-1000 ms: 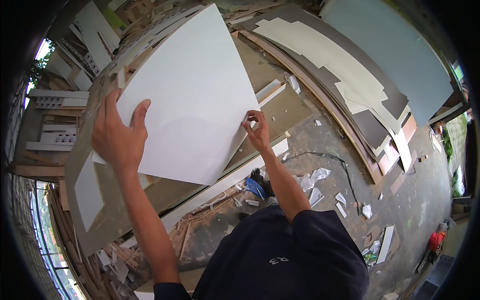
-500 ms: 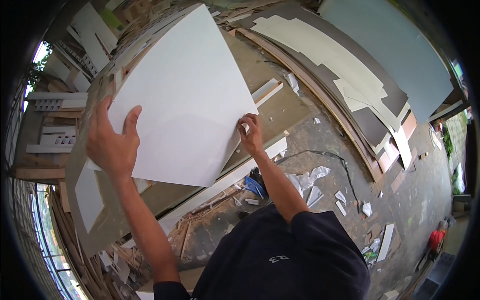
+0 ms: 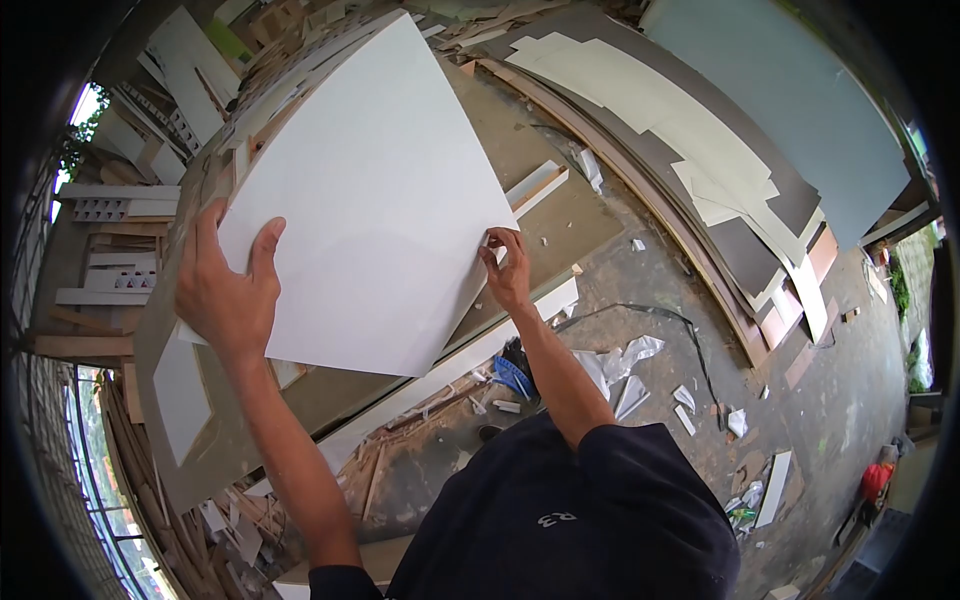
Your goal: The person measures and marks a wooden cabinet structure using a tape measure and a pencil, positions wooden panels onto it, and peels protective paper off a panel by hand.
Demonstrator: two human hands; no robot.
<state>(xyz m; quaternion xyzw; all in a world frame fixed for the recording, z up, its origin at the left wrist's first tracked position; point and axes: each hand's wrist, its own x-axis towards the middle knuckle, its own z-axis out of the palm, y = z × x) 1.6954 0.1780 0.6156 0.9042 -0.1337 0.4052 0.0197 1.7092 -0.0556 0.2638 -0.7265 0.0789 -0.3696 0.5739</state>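
A large white panel point(image 3: 370, 200) is tilted above the workbench point(image 3: 400, 385), between my two hands. My left hand point(image 3: 232, 285) grips its left edge, with the thumb on the white face and the fingers reaching round the edge. My right hand point(image 3: 508, 268) is closed in a pinch at the panel's right edge, near the right corner. Whatever lies between its fingertips is too small to make out. Behind the panel's right side, a narrow white strip with a wooden edge point(image 3: 540, 190) lies on the bench.
Large grey sheets point(image 3: 735, 255) with cream pieces point(image 3: 640, 100) on top are stacked at the right. Plastic scraps point(image 3: 625, 360) and a black cable point(image 3: 700, 355) lie on the floor. Wooden shelving point(image 3: 120, 250) stands at the left. A white offcut point(image 3: 773, 488) lies lower right.
The panel and both hands have shifted slightly left since the first frame. My right hand has also moved a little down, still pinched at the edge.
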